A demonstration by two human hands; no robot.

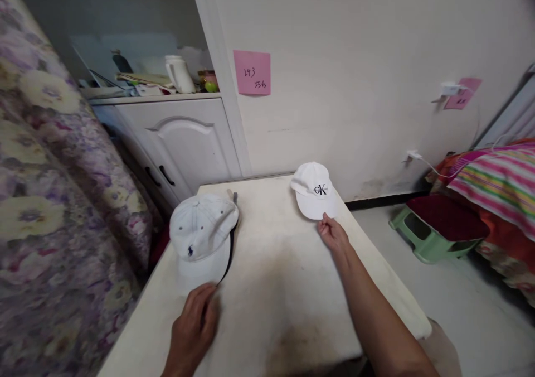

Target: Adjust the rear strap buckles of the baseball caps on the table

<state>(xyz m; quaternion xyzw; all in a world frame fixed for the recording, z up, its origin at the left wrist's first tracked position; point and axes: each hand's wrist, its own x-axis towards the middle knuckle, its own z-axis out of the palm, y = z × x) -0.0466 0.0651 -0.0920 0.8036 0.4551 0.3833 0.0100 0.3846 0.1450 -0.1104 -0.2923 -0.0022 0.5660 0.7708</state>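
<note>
Two baseball caps rest on a pale table [271, 265]. On the left, a pale bluish-white cap [203, 229] bears a small dark emblem, with a black edge showing along its right side. My left hand [194, 321] is at the front of its brim, fingers curled in around the edge; the fingertips are partly hidden. Farther back on the right is a white cap [312, 190] with black letters on its front. My right hand [333, 233] pinches the front edge of that cap's brim between thumb and fingers.
A flowered curtain [54, 198] hangs at the left, beside a white cabinet [184, 137]. On the cabinet's shelf stands a white jug [179, 75]. A pink note [252, 73] is on the wall behind the table. To the right, a green stool [437, 229] stands near a striped cloth [497, 182].
</note>
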